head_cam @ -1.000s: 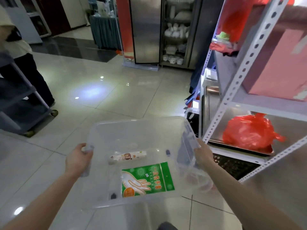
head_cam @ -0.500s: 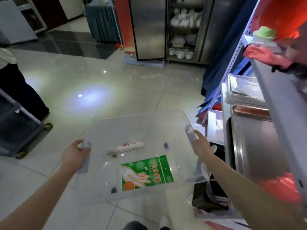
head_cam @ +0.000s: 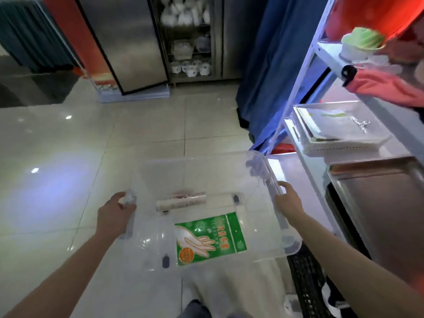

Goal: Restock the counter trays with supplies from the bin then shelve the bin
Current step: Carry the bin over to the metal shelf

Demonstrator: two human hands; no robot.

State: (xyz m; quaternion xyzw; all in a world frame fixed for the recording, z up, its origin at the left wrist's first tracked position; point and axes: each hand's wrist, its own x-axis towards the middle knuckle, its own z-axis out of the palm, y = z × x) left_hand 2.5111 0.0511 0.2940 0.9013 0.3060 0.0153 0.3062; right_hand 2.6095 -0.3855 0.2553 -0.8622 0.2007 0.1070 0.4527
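I carry a clear plastic bin (head_cam: 259, 171) in front of me above the tiled floor. My left hand (head_cam: 114, 214) grips its left handle and my right hand (head_cam: 288, 201) grips its right handle. Inside lie a green packet of disposable gloves (head_cam: 210, 238) and a small roll in a wrapper (head_cam: 181, 201). The white metal shelf rack (head_cam: 305, 72) stands just to the right of the bin.
On the rack sit a steel tray (head_cam: 376, 191), a white tray with a flat pack (head_cam: 337, 129), red bags and a green-white bowl (head_cam: 360, 43). A black crate (head_cam: 305, 283) lies below. A blue cloth (head_cam: 263, 65) and a steel cupboard with crockery (head_cam: 190, 37) stand ahead.
I have moved forward along the rack with the bin; the red bag on the lower shelf and the person and cart at the left have left view. Both hands keep their grip.
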